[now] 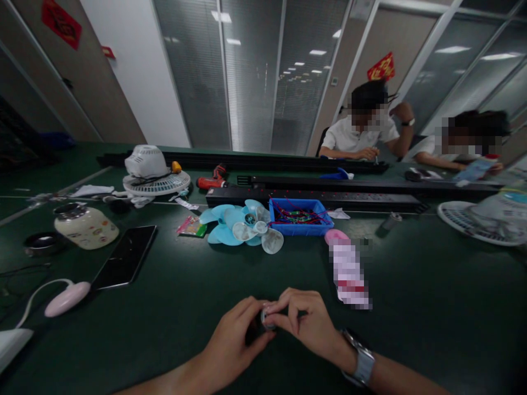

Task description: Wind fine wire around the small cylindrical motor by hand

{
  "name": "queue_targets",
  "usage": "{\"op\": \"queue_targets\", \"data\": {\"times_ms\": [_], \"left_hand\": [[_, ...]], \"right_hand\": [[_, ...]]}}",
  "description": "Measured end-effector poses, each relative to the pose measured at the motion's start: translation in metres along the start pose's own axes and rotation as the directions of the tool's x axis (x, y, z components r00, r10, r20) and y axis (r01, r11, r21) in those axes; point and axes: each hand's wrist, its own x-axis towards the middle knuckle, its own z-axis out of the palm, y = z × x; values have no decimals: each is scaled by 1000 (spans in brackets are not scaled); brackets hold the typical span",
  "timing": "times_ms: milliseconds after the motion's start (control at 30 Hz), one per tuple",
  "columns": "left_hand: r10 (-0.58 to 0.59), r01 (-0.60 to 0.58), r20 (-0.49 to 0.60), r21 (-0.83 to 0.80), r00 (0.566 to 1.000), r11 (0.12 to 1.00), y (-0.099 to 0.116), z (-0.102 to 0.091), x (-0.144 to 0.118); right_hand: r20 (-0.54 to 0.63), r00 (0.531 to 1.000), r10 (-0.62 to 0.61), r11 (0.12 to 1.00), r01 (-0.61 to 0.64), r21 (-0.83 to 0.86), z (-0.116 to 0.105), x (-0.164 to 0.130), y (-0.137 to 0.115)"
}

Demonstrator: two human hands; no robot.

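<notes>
Both hands meet low in the middle of the green table (432, 307), and a small round part (267, 318) sits right between them. The left hand (233, 340) curls around the part from the left, with its fingers bent close and its thumb under it. The right hand (307, 323) comes in from the right and pinches the part with its fingertips (274, 308), so both hands are closed tight on it. Most of the part is hidden by the fingers, so it is hard to tell what it is. There is one watch (362, 365) on the right wrist. Farther up the table lie two fan blades (242, 227), one blue and one pale, touching each other. Just right of them is one blue tray (300, 216) with wires inside. One phone (125, 255) lies flat to the left, and one jar (84, 225) stands beside it. One pink mouse (68, 298) rests near the left edge. One white fan (152, 173) sits at the back left, and one red drill (212, 180) lies near it. Another fan (486, 219) is at the far right. Two people (364, 134) sit across the table, well apart from the hands.
</notes>
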Motion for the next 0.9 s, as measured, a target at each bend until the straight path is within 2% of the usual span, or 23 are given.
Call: {"op": "queue_targets", "data": {"times_ms": [233, 733, 800, 900], "left_hand": [[15, -14, 23, -12, 1000, 1000, 1, -1, -1], [11, -13, 36, 31, 999, 999, 0, 0, -1], [7, -8, 33, 42, 999, 999, 0, 0, -2], [-23, 20, 44, 59, 999, 998, 1, -2, -1]], "right_hand": [[-20, 999, 35, 999, -34, 40, 1, 0, -3], [-29, 998, -57, 997, 56, -44, -1, 3, -10], [-49, 999, -14, 997, 11, -71, -6, 3, -9], [-175, 981, 85, 987, -107, -119, -21, 0, -1]]}}
